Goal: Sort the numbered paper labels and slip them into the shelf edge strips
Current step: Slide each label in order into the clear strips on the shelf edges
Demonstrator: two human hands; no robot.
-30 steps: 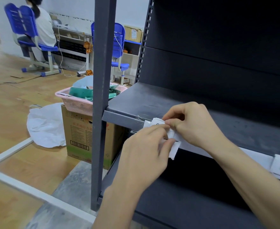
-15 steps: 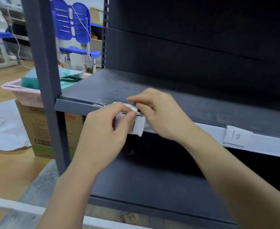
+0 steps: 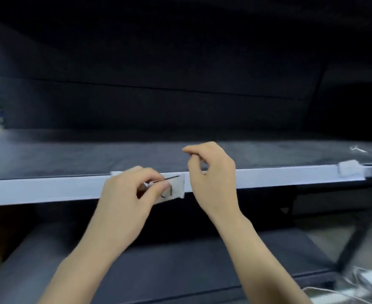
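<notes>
The left hand [image 3: 132, 194] pinches a small paper label [image 3: 172, 188] between thumb and forefinger, its fingertips [image 3: 161, 185] closed on the label's left part so that the pen-marked right part stays free. The marks are too blurred to read as a number. The label lies flat against the pale shelf edge strip [image 3: 49, 189], its upper edge about level with the strip's top lip, which looks like the hold needed to steer the paper into the channel; whether it is already tucked in cannot be told from this blurred view. Just to the right of the pinch, the right hand [image 3: 211, 172] hovers over the strip with its fingers loosely curled and carrying nothing, thumb and forefinger nearly meeting, probably ready to press or slide the free end home. Well off to the right along the same strip sits another label [image 3: 348, 168], apparently already seated. Behind the strip runs the dark shelf board [image 3: 71, 150], and below the hands a lower shelf [image 3: 180, 260].
</notes>
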